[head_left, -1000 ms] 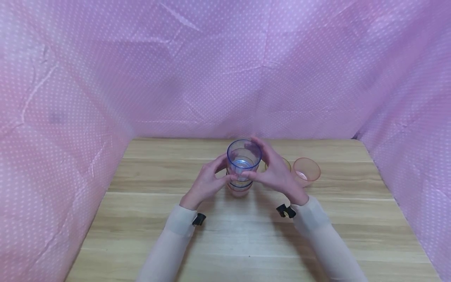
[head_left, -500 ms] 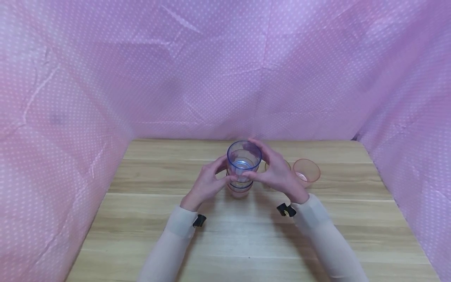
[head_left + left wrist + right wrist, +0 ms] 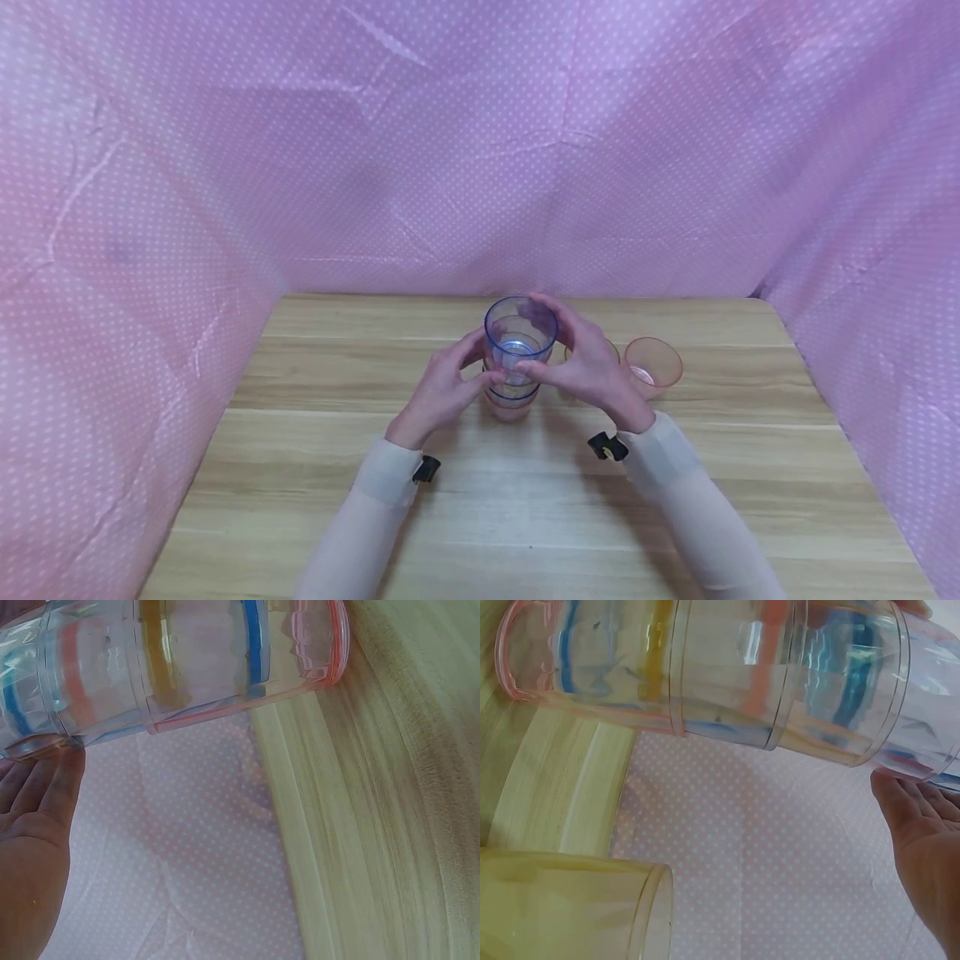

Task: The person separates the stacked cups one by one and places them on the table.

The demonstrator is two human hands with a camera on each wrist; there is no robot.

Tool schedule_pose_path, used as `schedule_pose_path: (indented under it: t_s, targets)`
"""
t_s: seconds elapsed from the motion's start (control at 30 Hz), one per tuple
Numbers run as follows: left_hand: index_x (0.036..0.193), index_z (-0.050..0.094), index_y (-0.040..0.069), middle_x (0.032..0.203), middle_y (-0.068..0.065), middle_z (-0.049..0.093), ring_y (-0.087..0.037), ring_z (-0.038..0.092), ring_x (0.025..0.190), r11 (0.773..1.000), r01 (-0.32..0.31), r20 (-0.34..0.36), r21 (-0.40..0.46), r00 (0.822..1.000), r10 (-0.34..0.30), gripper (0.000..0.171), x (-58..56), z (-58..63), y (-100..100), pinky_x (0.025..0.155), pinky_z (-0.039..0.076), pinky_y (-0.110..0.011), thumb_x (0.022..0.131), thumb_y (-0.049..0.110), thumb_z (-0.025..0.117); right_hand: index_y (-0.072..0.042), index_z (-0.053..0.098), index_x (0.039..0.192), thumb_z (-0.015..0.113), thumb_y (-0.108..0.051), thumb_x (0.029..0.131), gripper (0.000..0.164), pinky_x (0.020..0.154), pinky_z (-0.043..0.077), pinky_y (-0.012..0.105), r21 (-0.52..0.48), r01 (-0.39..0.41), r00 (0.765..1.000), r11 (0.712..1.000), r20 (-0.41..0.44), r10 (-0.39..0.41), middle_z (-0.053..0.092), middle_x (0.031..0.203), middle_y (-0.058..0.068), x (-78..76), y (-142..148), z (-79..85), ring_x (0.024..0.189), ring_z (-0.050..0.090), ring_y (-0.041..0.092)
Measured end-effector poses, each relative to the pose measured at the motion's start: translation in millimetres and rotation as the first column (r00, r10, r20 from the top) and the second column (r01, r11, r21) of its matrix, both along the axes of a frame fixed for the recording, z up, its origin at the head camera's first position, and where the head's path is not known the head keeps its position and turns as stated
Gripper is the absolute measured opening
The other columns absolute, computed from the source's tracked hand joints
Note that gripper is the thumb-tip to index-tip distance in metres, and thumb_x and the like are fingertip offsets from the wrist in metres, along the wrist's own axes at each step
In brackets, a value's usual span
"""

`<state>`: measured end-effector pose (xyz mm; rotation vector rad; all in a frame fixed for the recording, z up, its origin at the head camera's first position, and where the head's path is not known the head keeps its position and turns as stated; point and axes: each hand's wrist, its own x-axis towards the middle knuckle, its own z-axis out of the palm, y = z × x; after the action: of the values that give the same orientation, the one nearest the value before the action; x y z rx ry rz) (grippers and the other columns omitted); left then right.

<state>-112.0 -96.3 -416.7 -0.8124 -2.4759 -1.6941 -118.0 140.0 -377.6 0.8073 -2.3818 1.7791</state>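
Observation:
In the head view a tall stack of nested clear plastic cups (image 3: 510, 408) stands upright on the table, a pink-tinted one lowest. A blue-rimmed cup (image 3: 517, 321) forms the top. My left hand (image 3: 441, 387) holds the stack's left side, just below that cup, with the thumb in front. My right hand (image 3: 592, 367) curves round the top cup's right side, thumb across its front. Blue, yellow and red bands of the nested cups (image 3: 202, 660) show through the walls in the left wrist view. The right wrist view has the right fingers touching the uppermost cup (image 3: 922, 720).
A yellow cup (image 3: 562, 907) stands right of the stack, partly behind the right hand in the head view. Beside it is an orange cup (image 3: 654, 362). Pink dotted cloth (image 3: 420, 167) walls the wooden table (image 3: 510, 517) at the back and sides.

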Motion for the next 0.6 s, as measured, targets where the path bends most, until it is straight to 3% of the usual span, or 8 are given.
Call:
schedule_pose_path:
  t_s: [0.27,0.43,0.6]
  targets:
    - [0.151,0.048,0.000,0.140,-0.020,0.063,-0.034,0.064,0.125,1.000,0.018,-0.056,-0.007,0.998,-0.018,0.069,-1.5,-2.6,1.1,0.110,0.051,-0.035,0.090,0.009,0.080,-0.004,0.044,0.152,0.087,-0.002,0.080,0.084,0.110,0.052,0.038,-0.047,-0.009,0.999,0.999,0.032,0.011,0.062,0.142,0.014,0.8,0.3,-1.3,0.128,0.060,0.027]
    - [0.152,0.047,0.000,0.140,-0.020,0.063,-0.034,0.064,0.125,1.000,0.018,-0.053,-0.013,0.998,-0.019,0.071,-1.0,-2.6,1.4,0.110,0.051,-0.034,0.090,0.009,0.080,-0.005,0.045,0.152,0.086,-0.002,0.081,0.082,0.111,0.050,0.036,-0.064,-0.017,0.998,0.998,0.057,0.020,0.061,0.142,0.012,0.9,1.4,-0.7,0.130,0.059,0.027]
    - [0.152,0.047,0.000,0.139,-0.020,0.063,-0.034,0.064,0.125,1.000,0.018,-0.035,-0.003,0.999,-0.019,0.071,-1.0,-3.2,0.9,0.110,0.051,-0.035,0.090,0.009,0.080,-0.002,0.044,0.151,0.087,0.002,0.078,0.085,0.113,0.048,0.035,-0.059,-0.036,0.999,0.998,0.027,0.037,0.060,0.144,0.015,-0.8,1.6,-1.3,0.132,0.057,0.028]
